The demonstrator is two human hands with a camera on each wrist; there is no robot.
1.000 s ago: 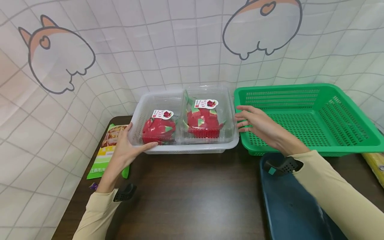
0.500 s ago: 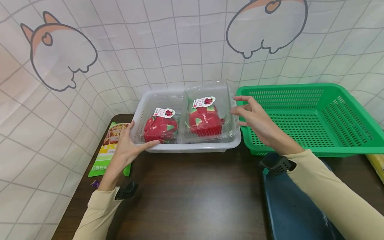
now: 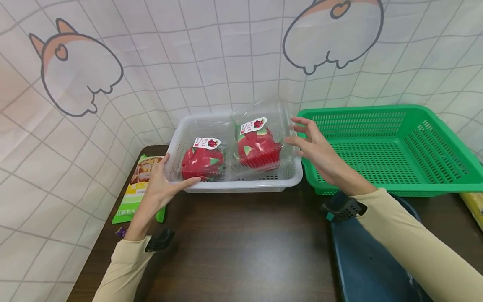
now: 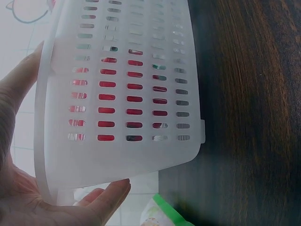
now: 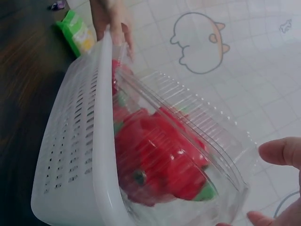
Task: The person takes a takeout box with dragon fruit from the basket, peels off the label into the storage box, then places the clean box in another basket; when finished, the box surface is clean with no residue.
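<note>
A white plastic basket (image 3: 243, 185) stands on the table with two clear clamshell boxes of red dragon fruit in it. My left hand (image 3: 160, 184) grips the basket's left front corner, thumb over the front rim, fingers around the left side. The left box (image 3: 203, 162) lies inside. The right box (image 3: 258, 147) is tilted, its right side raised above the basket rim. My right hand (image 3: 318, 155) holds that raised edge, thumb in front and fingers behind. In the right wrist view, the dragon fruit (image 5: 160, 153) shows through the clear plastic.
A green basket (image 3: 381, 188) stands right of the white one. In front of it lies a dark blue tray (image 3: 370, 260), partly under my right sleeve. A green and yellow food packet (image 3: 130, 199) lies behind my left wrist. A patterned cloth (image 3: 211, 54) hangs behind.
My right hand has moved slightly left and taken hold of the right box's edge. That box has tilted, its right side rising. The left hand stays on the basket.
</note>
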